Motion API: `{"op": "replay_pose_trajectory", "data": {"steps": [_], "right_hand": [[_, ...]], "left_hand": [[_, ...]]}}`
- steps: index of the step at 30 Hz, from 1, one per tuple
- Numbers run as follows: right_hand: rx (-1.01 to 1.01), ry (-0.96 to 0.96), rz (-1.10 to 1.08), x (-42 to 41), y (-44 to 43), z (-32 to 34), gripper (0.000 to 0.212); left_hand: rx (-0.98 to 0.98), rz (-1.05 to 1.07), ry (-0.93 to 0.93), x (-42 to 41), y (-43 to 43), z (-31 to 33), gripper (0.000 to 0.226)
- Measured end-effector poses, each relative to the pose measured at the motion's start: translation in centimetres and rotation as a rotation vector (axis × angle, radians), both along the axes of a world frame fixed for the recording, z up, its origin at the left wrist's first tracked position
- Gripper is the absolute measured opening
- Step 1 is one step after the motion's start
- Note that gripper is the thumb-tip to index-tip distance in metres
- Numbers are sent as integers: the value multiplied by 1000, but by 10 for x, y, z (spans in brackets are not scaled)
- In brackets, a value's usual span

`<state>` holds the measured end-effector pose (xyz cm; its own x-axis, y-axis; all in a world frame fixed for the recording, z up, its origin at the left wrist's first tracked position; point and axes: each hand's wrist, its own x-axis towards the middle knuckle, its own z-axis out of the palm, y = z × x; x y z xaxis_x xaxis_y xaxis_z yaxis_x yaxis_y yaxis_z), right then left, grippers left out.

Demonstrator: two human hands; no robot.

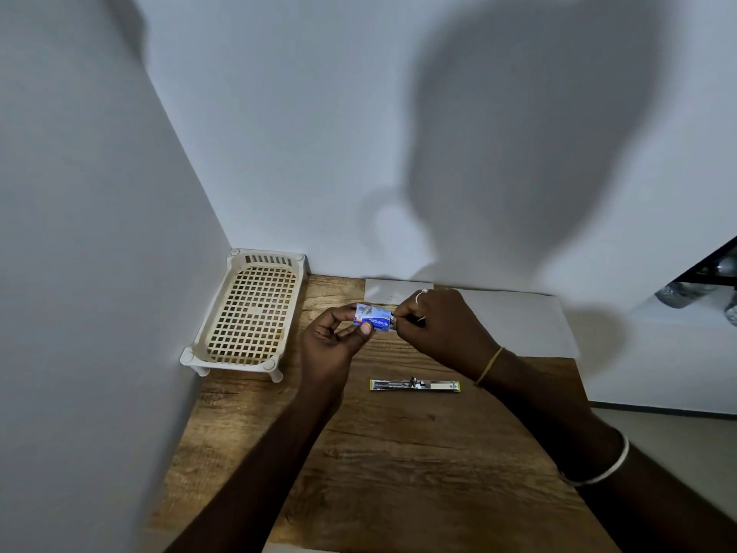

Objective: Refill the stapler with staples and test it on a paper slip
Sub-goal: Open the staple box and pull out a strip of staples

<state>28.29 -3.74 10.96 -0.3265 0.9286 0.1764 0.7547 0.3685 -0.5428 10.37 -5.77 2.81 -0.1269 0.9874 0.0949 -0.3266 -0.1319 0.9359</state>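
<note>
- Wood-grain table top (399, 453), brown, set into a corner of white walls; everything below rests on it or is held over it.
- White sheet (518, 325) lies flat at the back right of the table, against the wall.
- Cream plastic lattice tray (210, 313) on short legs stands at the back left, in the corner.
- My left hand (331, 337) is held above the table between tray and sheet. Thumb and curled fingers grip the left end of the staple box.
- My right hand (442, 329) meets it from the right. Its fingertips are closed in a pinch at the box's right end. Something small and silvery shows there; I cannot tell whether it is the flap or staples.
- Stapler (414, 385) lies unfolded flat on the wood, metal channel upward, yellow-green at both tips. It is nearer me than both hands, just beside my right wrist, and neither hand touches it.
- Paper slip (399, 291), white, lies flat at the back edge of the table, behind the hands.
- Staple box (373, 318), blue with white print, is held long side level between both hands, clear of the table.
</note>
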Motion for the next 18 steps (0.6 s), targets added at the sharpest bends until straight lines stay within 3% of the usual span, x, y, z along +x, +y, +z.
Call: {"op": "replay_pose_trajectory", "data": {"steps": [5, 9, 11, 14, 18], "right_hand": [[14, 9, -38, 1, -2, -2, 11], [-16, 83, -163, 8, 0, -6, 9], [-143, 247, -222, 10, 1, -12, 11], [-398, 651, -278, 5, -2, -22, 11], [-404, 690, -320, -4, -3, -44, 8]], "left_hand": [[-3, -5, -8, -2, 1, -1, 29], [-2, 11, -2, -5, 1, -8, 18], [-21, 31, -32, -6, 0, -12, 21], [-58, 64, -62, -6, -6, -17, 34], [-150, 64, -5, -9, -17, -30, 57]]}}
